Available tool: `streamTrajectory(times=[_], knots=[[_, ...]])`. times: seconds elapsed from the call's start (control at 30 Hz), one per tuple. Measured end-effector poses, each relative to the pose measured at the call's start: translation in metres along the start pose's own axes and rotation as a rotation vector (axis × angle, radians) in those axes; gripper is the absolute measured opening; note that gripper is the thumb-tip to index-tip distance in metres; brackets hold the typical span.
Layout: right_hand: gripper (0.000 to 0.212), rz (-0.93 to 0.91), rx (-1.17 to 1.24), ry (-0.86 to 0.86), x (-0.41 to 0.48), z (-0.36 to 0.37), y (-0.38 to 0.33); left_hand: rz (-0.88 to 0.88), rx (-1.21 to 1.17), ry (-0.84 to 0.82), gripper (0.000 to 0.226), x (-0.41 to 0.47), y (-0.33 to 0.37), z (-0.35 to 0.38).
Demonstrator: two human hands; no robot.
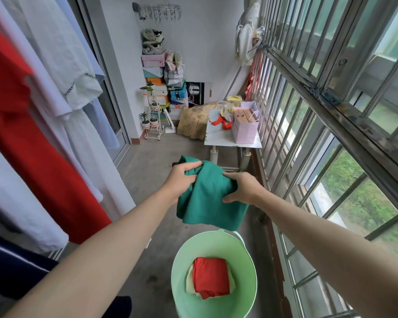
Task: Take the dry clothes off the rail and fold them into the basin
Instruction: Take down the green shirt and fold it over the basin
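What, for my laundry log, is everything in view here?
basin: 1, pale green, on the floor
folded clothes: at least 2, red over cream, in the basin
garment: 1, green, held above the basin
hanging clothes: several, red, white and navy, on the left
shoe boxes: a stack, mixed colours, far corner
potted plants: several, green, beside the shoe boxes
table: 1, white, by the window bars
paper bag: 1, pink, on the table
left hand: 1, bare, grips the garment
right hand: 1, bare, grips the garment
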State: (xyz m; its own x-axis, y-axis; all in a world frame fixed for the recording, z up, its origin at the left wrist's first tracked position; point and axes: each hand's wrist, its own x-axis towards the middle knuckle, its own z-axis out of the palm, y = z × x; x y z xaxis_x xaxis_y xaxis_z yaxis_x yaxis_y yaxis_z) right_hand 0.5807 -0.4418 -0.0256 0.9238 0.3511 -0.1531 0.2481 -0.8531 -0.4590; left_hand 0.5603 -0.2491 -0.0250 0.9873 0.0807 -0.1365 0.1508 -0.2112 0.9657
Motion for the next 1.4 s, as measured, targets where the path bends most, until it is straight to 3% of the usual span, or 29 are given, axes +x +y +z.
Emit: streamTrajectory(times=[0.1, 0.2, 0.3, 0.37, 0.47, 0.6, 0.73, 0.87, 1.07, 1.27, 1.4], knots=[[0.043, -0.039, -0.131, 0.103, 0.001, -0.009, 0.007, -0.124, -0.238, 0.033, 0.047, 0.004, -0.005, -0.014], [0.035, -0.081, -0.169, 0.162, 0.003, -0.014, 0.010, -0.221, -0.405, 0.033, 0.050, 0.006, -0.008, -0.021], [0.035, -0.080, -0.260, 0.225, 0.003, -0.016, 0.014, -0.258, -0.395, 0.014, 0.056, 0.008, -0.010, -0.025], [0.040, -0.021, -0.402, 0.248, 0.000, -0.015, 0.015, -0.263, -0.337, 0.010, 0.059, 0.008, -0.008, -0.023], [0.070, -0.066, -0.470, 0.244, -0.001, -0.006, 0.014, -0.259, -0.329, 0.045, 0.059, 0.006, -0.002, -0.017], [0.104, -0.286, -0.102, 0.094, 0.005, 0.017, -0.002, -0.286, -0.332, 0.041, 0.057, 0.006, -0.004, -0.008], [0.108, -0.197, 0.018, 0.081, 0.008, 0.038, -0.001, -0.297, -0.229, -0.017, 0.058, 0.008, -0.009, -0.007], [0.096, -0.094, -0.114, 0.153, 0.004, 0.053, 0.006, -0.246, -0.182, -0.116, 0.060, 0.002, -0.007, -0.010], [0.039, -0.012, -0.158, 0.225, 0.000, 0.062, 0.017, -0.312, -0.266, -0.172, 0.058, 0.010, -0.036, -0.030], [0.031, -0.029, -0.356, 0.118, -0.003, 0.080, 0.023, -0.521, -0.077, -0.272, 0.037, 0.018, -0.086, -0.044], [0.032, 0.027, -0.392, 0.025, 0.000, 0.091, 0.043, -0.579, 0.005, -0.206, 0.025, 0.015, -0.116, -0.051]])
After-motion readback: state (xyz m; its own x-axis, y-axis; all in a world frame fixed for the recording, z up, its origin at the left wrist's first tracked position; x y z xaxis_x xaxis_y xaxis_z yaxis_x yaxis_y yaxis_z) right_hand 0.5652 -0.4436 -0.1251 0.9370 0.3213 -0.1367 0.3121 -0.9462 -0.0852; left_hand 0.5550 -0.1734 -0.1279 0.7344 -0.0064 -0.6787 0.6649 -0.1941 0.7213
